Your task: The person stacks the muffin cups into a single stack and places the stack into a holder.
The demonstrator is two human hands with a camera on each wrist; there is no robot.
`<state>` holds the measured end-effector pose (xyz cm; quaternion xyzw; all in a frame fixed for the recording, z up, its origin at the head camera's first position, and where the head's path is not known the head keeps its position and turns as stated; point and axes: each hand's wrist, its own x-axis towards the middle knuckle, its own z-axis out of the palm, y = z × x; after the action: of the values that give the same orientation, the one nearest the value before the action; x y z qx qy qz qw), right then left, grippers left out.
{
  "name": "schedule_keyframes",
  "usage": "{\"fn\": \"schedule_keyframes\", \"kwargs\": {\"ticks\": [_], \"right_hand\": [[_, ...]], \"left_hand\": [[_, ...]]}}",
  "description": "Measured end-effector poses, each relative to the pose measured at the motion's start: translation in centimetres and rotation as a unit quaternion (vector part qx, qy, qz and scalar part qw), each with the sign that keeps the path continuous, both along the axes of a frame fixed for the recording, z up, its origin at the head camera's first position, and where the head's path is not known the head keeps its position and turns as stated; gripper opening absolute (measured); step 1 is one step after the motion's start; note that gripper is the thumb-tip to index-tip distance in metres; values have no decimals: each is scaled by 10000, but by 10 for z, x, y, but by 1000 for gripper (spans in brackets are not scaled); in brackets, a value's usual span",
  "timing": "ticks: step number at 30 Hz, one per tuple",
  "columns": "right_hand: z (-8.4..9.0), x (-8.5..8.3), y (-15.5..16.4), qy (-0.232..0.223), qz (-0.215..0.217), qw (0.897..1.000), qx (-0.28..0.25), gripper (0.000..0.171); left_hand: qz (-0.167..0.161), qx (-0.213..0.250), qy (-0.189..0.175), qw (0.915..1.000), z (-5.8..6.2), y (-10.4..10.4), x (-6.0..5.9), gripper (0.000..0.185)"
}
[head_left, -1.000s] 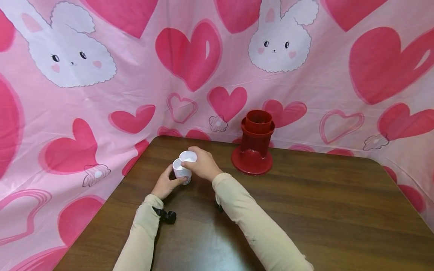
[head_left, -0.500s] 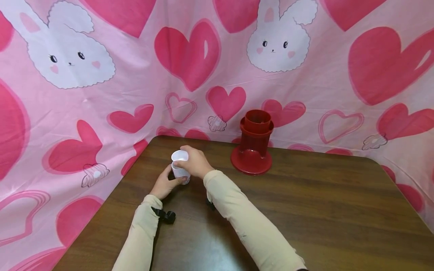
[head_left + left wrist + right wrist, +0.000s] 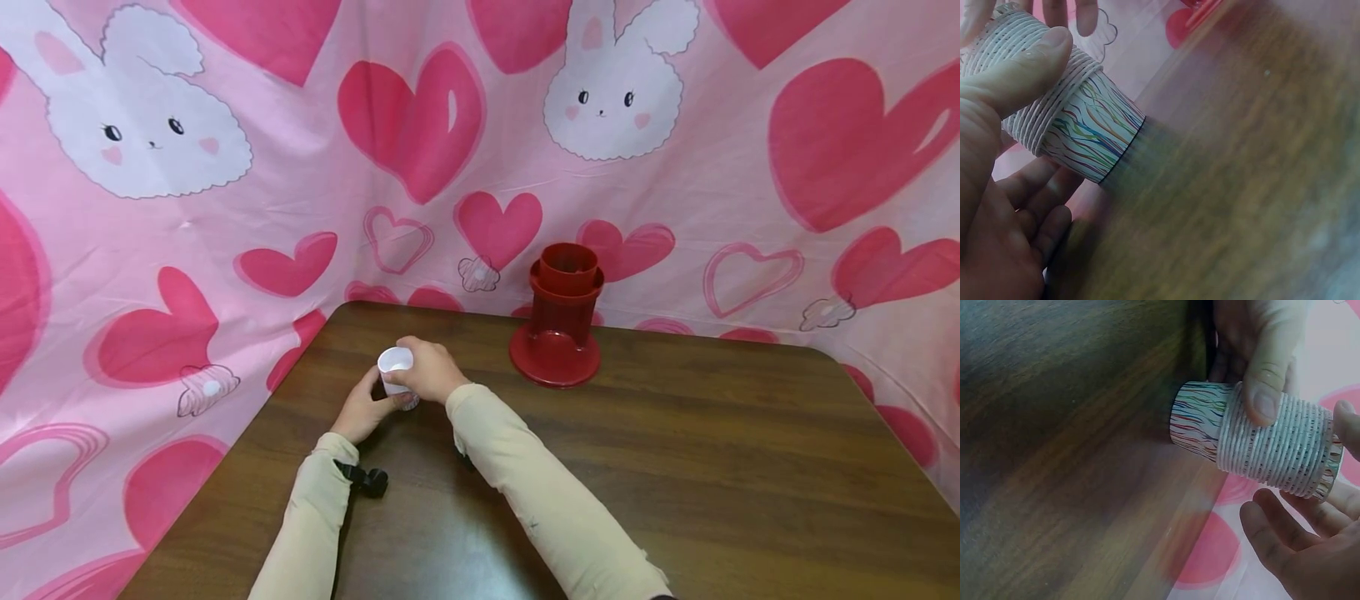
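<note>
**Both hands on the cup stack, left of centre frame**

Standing upright on the dark brown wooden table (image 3: pixel 675 467), a little left of centre in the head view: a stack of white paper cups with thin coloured wavy lines (image 3: pixel 397 377), open mouth up, long axis vertical. Only the bottom cup's printed wall showing in the left wrist view, ribbed rims piled above it (image 3: pixel 1054 106).

Left hand (image 3: pixel 360 412) below and to the left of the stack, thumb laid across the ribbed rims (image 3: pixel 1029 72), remaining fingers loosely extended under the printed wall, not closed round it. A steadying hold, by the look of it, rather than a tight one.

Right hand (image 3: pixel 429 371) just to the right and slightly above, covering the stack's right side and rim. In the right wrist view, fingers (image 3: pixel 1285 540) spread and relaxed around the top of the stack (image 3: pixel 1272 447), one fingertip at the rim on the right edge of frame; actual contact hard to judge there.

Both equally close; right hand higher, at the mouth end, left hand lower on the stack.

Well apart, right of centre and higher in the frame: a dark red plastic cup dispenser with a round base (image 3: pixel 558 321), against the pink heart-and-bunny cloth (image 3: pixel 225 208).
</note>
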<state>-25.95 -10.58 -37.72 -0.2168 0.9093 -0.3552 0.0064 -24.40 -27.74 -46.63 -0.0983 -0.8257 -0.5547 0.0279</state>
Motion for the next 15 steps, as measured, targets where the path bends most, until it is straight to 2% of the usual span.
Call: {"fn": "schedule_keyframes", "kwargs": {"ticks": [15], "right_hand": [[-12,-3,2,-193,-129,9996,-149,61]], "left_hand": [[27,-160,51,9999,-3,-1,-5,73]]}}
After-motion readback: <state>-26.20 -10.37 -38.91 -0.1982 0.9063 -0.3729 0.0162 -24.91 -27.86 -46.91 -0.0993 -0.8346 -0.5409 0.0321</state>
